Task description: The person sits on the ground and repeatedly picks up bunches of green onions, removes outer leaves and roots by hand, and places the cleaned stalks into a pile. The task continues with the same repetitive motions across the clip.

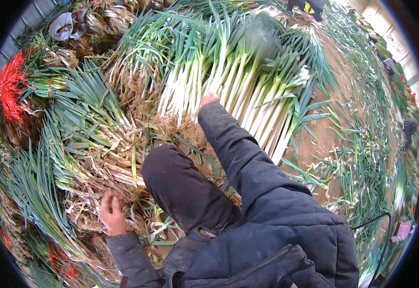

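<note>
A wide row of peeled green onions (236, 86) lies in front of me, white stalks towards me and green leaves away. My right hand (210, 99) is at the stalks, above their roots; its fingers are partly hidden, and whether it grips a stalk is unclear. My left hand (113, 213) is held over the dry roots and husks of unpeeled green onions (87, 176) on the left, fingers apart, slightly blurred, with nothing seen in it. My bent knee (180, 172) lies between the two piles.
Red plastic ties (12, 86) hang over bundles at the left. A pale bag (61, 27) lies at the upper left. Leaf scraps (357, 158) litter the soil on the right. Part of another person (308, 8) shows at the top. A dark cable (388, 230) curves at the lower right.
</note>
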A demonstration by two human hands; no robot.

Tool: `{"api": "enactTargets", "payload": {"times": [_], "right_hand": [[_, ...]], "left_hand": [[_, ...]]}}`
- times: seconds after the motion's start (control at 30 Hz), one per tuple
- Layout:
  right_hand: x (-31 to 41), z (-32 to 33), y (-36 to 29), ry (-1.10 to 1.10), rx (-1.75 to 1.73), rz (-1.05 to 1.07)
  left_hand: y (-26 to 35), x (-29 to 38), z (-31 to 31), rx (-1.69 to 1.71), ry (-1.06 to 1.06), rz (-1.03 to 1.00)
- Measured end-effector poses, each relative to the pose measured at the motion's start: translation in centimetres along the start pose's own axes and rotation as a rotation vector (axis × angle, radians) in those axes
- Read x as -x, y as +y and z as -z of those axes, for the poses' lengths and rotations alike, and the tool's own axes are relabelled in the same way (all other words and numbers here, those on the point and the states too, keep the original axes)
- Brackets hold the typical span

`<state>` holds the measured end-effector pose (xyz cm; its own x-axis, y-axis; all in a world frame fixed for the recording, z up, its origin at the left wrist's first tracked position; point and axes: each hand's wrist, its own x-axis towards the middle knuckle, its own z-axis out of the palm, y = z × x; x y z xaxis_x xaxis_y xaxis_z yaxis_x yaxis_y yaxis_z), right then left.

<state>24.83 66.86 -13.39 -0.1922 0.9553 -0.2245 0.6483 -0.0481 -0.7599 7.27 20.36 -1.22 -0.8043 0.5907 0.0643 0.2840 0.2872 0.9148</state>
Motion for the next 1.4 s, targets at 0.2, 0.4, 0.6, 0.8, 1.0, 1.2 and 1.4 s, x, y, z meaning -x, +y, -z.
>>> {"api": "enactTargets", "payload": {"times": [0.2,0.4,0.6,0.8,1.0,1.2,1.4], "right_hand": [[-0.3,-1.7,4.6,-0.206,0.380,-0.213],[-5.9,-6.8,6.2,0.104,-0.916,-0.332],[-6.4,-5.7,4.9,-0.127,0.118,0.062],[-0.6,-6.8,0.3,-0.325,0.312,-0.157],[0.1,-11.1,4.5,-0.454,-0.128,-0.129],[0.5,-12.8,-2.7,-0.590,-0.395,0.077],[9.7,-8.3,-18.1,-0.737,-0.503,0.343]], "left_hand": [[-17.4,11.3,2.1,0.061,0.064,0.521],[-24.5,15.2,-0.5,0.074,-0.146,0.711],[-24.4,14.9,-2.0,0.113,-0.179,0.759],[-30.4,19.0,-0.8,0.161,-0.140,0.771],[-24.9,15.6,-1.6,-0.119,-0.173,0.632],[-25.6,15.3,-2.2,0.079,0.078,0.779],[-27.1,14.3,-2.1,0.282,0.309,0.654]]}}
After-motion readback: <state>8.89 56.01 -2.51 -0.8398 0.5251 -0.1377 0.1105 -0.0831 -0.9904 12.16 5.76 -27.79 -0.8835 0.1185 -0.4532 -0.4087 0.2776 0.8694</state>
